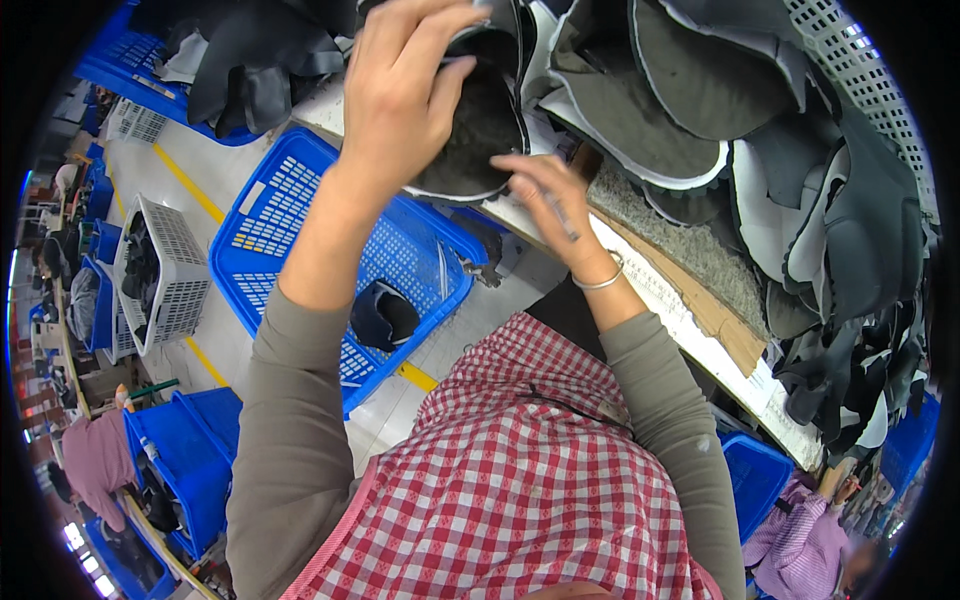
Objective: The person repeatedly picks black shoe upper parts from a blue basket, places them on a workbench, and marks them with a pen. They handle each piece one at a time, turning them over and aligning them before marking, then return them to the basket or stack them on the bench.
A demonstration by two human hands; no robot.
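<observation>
A black shoe upper (pixel 478 140) with a dark lining and pale edge lies at the table's edge, between my hands. My left hand (pixel 400 95) is over its left side, with fingers stretched and thumb apart; the fingertips reach toward the upper's far rim. Close to its near right edge is my right hand (pixel 553 205), slightly blurred, its index finger pointing at the upper. A slim grey pen-like tool (pixel 562 215) lies across the palm, held by the curled fingers. Several more grey-lined uppers (pixel 650 100) are heaped right of the hands.
Below the table edge stands a blue crate (pixel 290 200) with one dark upper (pixel 383 315) inside. Dark pieces (pixel 265 60) fill another crate at the far left. A ruler strip (pixel 660 290) and cardboard (pixel 715 315) lie along the table. A white basket (pixel 165 270) stands on the floor.
</observation>
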